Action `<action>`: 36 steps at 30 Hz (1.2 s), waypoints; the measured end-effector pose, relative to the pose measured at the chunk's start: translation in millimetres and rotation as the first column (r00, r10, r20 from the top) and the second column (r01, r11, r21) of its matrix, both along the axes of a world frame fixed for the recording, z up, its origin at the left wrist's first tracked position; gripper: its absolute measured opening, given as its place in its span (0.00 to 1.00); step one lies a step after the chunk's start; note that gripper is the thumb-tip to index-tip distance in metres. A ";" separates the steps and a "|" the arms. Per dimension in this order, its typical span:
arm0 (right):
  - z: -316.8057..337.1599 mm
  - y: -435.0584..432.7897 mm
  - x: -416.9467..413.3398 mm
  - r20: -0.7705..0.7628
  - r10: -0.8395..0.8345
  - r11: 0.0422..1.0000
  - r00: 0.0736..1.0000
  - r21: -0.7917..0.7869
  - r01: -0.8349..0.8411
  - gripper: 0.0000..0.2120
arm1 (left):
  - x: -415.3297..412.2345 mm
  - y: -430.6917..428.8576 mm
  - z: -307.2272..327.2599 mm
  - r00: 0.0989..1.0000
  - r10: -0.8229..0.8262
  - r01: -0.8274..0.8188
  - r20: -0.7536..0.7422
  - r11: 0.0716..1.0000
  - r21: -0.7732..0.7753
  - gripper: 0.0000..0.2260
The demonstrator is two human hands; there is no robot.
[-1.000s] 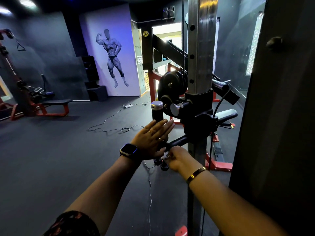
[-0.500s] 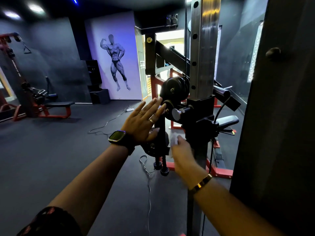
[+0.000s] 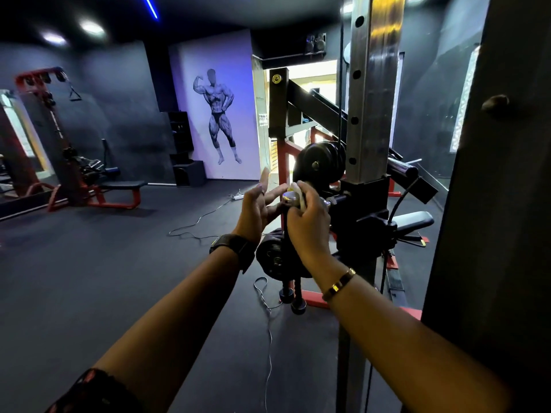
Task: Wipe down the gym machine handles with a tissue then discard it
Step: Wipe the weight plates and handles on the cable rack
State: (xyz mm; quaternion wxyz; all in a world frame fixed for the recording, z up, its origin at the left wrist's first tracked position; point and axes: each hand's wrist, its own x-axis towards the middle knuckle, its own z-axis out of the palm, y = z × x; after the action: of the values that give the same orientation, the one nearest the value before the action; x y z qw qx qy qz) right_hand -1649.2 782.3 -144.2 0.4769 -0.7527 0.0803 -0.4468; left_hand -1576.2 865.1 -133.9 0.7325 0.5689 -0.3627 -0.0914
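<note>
Centre frame: left grip (image 3: 258,210) spread, fingers straight, just left of chrome-capped handle (image 3: 288,198); right grip (image 3: 310,225) curled round white tissue (image 3: 299,194), pressing it on the handle's top; steel post (image 3: 371,99) at right.

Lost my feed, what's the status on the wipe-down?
Right hand pinching tissue against the handle's chrome cap. Left hand open beside it. Nothing blocking.

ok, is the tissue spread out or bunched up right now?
Bunched up: only a small white wad of tissue shows, pinched in the right hand against the handle's chrome end cap.
</note>
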 end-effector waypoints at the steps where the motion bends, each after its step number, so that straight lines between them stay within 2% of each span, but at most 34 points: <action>1: 0.4 -3.9 2.1 0.037 -0.005 0.994 0.999 -0.110 0.009 0.20 | 0.9 -0.4 0.0 0.998 -0.033 0.030 -0.061 0.998 -0.051 0.45; 3: -4.0 -12.4 5.8 0.056 -0.006 0.927 0.998 -0.374 0.027 0.17 | 0.2 -1.4 1.4 0.987 -0.050 0.035 -0.152 0.995 -0.096 0.40; 6: -16.5 -28.3 5.6 0.104 -0.030 0.736 0.994 -0.670 0.093 0.18 | 3.2 -0.8 1.1 0.970 -0.077 0.047 -0.230 0.990 -0.132 0.35; 8: -24.4 -36.8 4.5 0.156 -0.018 0.689 0.988 -0.714 0.125 0.17 | 5.1 -0.2 1.6 0.967 -0.096 0.062 -0.235 0.987 -0.146 0.32; 11: -15.0 -37.9 7.8 0.110 0.019 0.790 0.994 -0.611 0.053 0.17 | 3.0 -1.3 4.8 0.966 -0.113 0.086 -0.232 0.989 -0.124 0.28; 13: -3.8 -35.3 13.3 0.030 0.033 0.775 0.999 -0.632 -0.007 0.18 | 3.2 -2.4 4.8 0.967 -0.096 0.073 -0.235 0.992 -0.106 0.28; 15: -1.1 -34.1 17.3 0.004 0.036 0.672 0.999 -0.740 -0.021 0.18 | 2.1 -2.6 6.3 0.974 -0.071 0.052 -0.216 0.994 -0.093 0.29; 17: -8.7 -41.1 16.7 0.086 0.015 0.527 0.996 -0.848 0.065 0.19 | 2.4 -2.4 6.7 0.988 -0.035 0.029 -0.151 0.999 -0.044 0.33; 19: -22.0 -51.9 11.3 0.196 0.029 0.373 0.980 -0.912 0.172 0.18 | -0.5 -1.4 9.7 1.000 0.017 -0.018 0.025 0.997 0.081 0.35; 20: -30.5 -56.6 8.2 0.234 0.050 0.295 0.971 -0.932 0.209 0.17 | -2.1 0.3 10.8 0.984 0.035 -0.062 0.175 0.987 0.150 0.33; 21: -39.5 -60.8 5.6 0.258 0.064 0.211 0.964 -0.948 0.240 0.16 | -1.6 3.3 13.1 0.923 0.041 -0.138 0.384 0.964 0.229 0.32; 22: -48.0 -63.3 3.1 0.266 0.062 0.129 0.962 -0.958 0.257 0.15 | 1.1 7.3 17.5 0.784 -0.005 -0.247 0.621 0.915 0.319 0.32; 23: -53.6 -65.4 1.1 0.264 0.055 0.062 0.963 -0.963 0.261 0.15 | 4.5 11.0 22.5 0.577 -0.104 -0.388 0.810 0.838 0.384 0.32; 24: -56.0 -68.1 0.6 0.265 0.054 0.013 0.963 -0.964 0.265 0.15 | 6.5 14.4 27.8 0.360 -0.220 -0.537 0.907 0.746 0.394 0.33; 25: -55.2 -70.9 1.6 0.282 0.052 -0.020 0.958 -0.959 0.283 0.15 | 7.9 17.5 33.5 0.192 -0.331 -0.646 0.924 0.666 0.373 0.34; 26: -52.0 -73.7 2.6 0.304 0.048 -0.038 0.951 -0.951 0.306 0.15 | 9.9 20.2 38.7 0.060 -0.404 -0.702 0.913 0.634 0.326 0.34; 28: -44.0 -75.2 3.2 0.335 0.032 -0.041 0.942 -0.941 0.336 0.16 | 15.8 23.1 46.6 -0.158 -0.488 -0.752 0.858 0.622 0.216 0.35; 30: -48.5 -72.6 3.6 0.329 0.025 -0.055 0.944 -0.942 0.330 0.18 | 26.8 24.4 50.1 -0.308 -0.536 -0.794 0.786 0.600 0.098 0.35; 31: -56.5 -71.6 4.5 0.312 0.029 -0.100 0.950 -0.944 0.313 0.19 | 31.8 24.0 51.4 -0.360 -0.552 -0.807 0.752 0.589 0.047 0.36; 34: -75.5 -73.3 2.3 0.213 0.024 -0.335 0.977 -0.919 0.209 0.18 | 34.0 19.6 51.5 -0.474 -0.548 -0.793 0.689 0.606 -0.064 0.43; 35: -71.7 -75.0 1.4 0.218 0.026 -0.369 0.976 -0.905 0.212 0.18 | 33.6 18.7 50.9 -0.505 -0.537 -0.779 0.676 0.621 -0.089 0.44; 36: -63.2 -75.7 0.4 0.236 0.032 -0.357 0.971 -0.905 0.232 0.19 | 33.5 17.9 50.3 -0.530 -0.528 -0.767 0.664 0.633 -0.108 0.44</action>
State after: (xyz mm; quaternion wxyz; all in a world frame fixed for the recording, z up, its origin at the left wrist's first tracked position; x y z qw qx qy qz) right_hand -1648.9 706.6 -207.4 -0.3820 -0.7699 -0.2922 -0.4195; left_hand -1542.7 883.0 -83.6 -0.2863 0.5993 -0.5859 0.4643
